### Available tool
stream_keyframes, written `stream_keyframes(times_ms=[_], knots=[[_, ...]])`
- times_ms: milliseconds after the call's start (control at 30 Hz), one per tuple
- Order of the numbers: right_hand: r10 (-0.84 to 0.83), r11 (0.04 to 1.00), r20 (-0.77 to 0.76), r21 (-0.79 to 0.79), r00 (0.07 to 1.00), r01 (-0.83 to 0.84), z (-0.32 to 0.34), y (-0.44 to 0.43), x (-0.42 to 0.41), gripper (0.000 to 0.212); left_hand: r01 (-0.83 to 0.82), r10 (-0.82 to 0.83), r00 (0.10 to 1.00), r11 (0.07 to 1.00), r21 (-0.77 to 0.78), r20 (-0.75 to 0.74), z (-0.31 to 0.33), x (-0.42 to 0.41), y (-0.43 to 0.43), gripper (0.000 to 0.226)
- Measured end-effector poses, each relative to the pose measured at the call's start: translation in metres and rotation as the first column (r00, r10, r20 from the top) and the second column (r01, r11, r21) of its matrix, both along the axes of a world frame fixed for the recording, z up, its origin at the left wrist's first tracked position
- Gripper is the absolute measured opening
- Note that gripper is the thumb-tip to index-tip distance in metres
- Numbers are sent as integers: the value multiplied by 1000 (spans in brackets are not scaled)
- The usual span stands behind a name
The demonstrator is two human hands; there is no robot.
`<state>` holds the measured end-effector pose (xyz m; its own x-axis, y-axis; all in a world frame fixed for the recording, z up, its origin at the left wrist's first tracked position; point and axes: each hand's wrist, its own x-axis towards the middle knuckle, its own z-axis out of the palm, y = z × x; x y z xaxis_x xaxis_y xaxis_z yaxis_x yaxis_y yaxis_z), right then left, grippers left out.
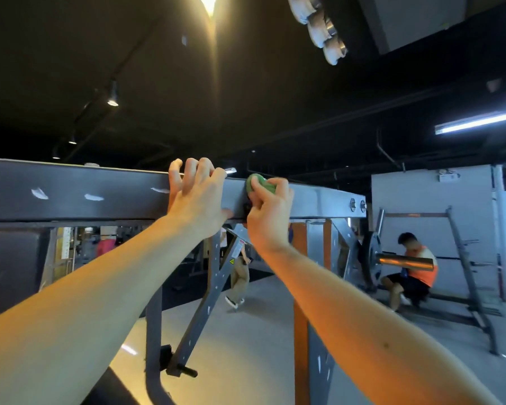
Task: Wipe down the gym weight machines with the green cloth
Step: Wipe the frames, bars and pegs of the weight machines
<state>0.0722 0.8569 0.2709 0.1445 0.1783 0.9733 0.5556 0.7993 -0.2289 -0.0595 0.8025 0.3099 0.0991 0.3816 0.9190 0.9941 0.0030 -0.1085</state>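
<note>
A grey steel crossbeam (70, 194) of a weight machine runs across the view at head height. My left hand (197, 197) grips it, fingers hooked over its top edge. Just to the right, my right hand (268, 213) holds a bunched green cloth (259, 184) and presses it against the beam's front face near the top edge. Most of the cloth is hidden inside my fingers.
Grey and orange uprights (301, 287) and a slanted brace (211, 290) stand below the beam. A loaded barbell sleeve (403, 263) juts out at right, where a person (412, 270) crouches. Another person (240, 276) walks behind the frame.
</note>
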Motion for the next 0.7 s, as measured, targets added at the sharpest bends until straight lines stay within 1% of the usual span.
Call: stream_keyframes(times_ms=[33,67,100,133,200,233,267,300,333,367,400,433,467,500,533,567,600,633,667,700], knots=[[-3,1000,51,11,999,2,3,4,13,34,3,-3,1000,1000,2,2,-1,0,-1,67],[-23,1000,69,-5,997,24,6,10,30,33,6,-6,1000,1000,12,7,-2,-1,-2,68],[-73,996,20,-43,997,74,8,20,49,32,3,-3,1000,1000,22,12,-2,-2,-3,68],[-107,990,-71,-99,992,100,11,28,66,29,-2,1,1000,1000,24,14,-3,-3,-4,69],[-119,976,-296,-210,948,57,16,41,83,23,-9,9,1000,1000,13,9,-5,-2,-6,69],[-121,969,-374,-246,920,28,18,39,78,20,-9,9,1000,1000,9,6,-5,-1,-7,69],[-117,964,-415,-264,903,3,19,32,66,16,-8,8,1000,1000,14,4,-5,1,-7,69],[-90,969,-415,-246,905,-17,19,22,49,11,-7,7,1000,1000,23,3,-4,1,-6,69],[-30,979,-393,-195,919,-52,17,10,30,11,-6,6,1000,1000,30,4,-3,1,-6,69],[33,989,-307,-129,951,-76,11,-1,10,15,-4,4,1000,999,36,7,-2,1,-5,69],[74,993,-169,-75,983,-88,2,-8,-4,23,-1,1,1000,999,40,7,-2,1,-5,69],[79,996,-13,-30,997,-80,-5,-8,-9,29,-2,2,1000,999,43,6,-4,0,-5,69],[94,995,107,-24,990,-92,-6,-5,-3,31,-9,9,1000,999,46,7,-5,0,-6,70],[107,994,175,-56,979,-98,-2,1,10,29,-20,20,1000,999,44,10,-5,-1,-6,70],[94,994,199,-79,976,-79,2,9,27,26,-29,28,999,999,38,18,-6,-2,-7,71],[67,995,167,-88,984,-53,6,16,46,24,-34,33,999,999,30,27,-6,-3,-7,72],[44,995,73,-97,996,-37,7,25,62,23,-37,36,999,999,25,33,-6,-3,-9,73],[25,992,-61,-121,998,-33,6,30,72,21,-38,37,999,999,23,34,-8,-4,-10,72],[6,988,-180,-149,984,-33,4,33,71,18,-38,37,999,999,25,31,-9,-5,-12,71],[-17,986,-243,-163,970,-23,3,29,58,18,-42,41,999,999,27,29,-11,-6,-14,71]])
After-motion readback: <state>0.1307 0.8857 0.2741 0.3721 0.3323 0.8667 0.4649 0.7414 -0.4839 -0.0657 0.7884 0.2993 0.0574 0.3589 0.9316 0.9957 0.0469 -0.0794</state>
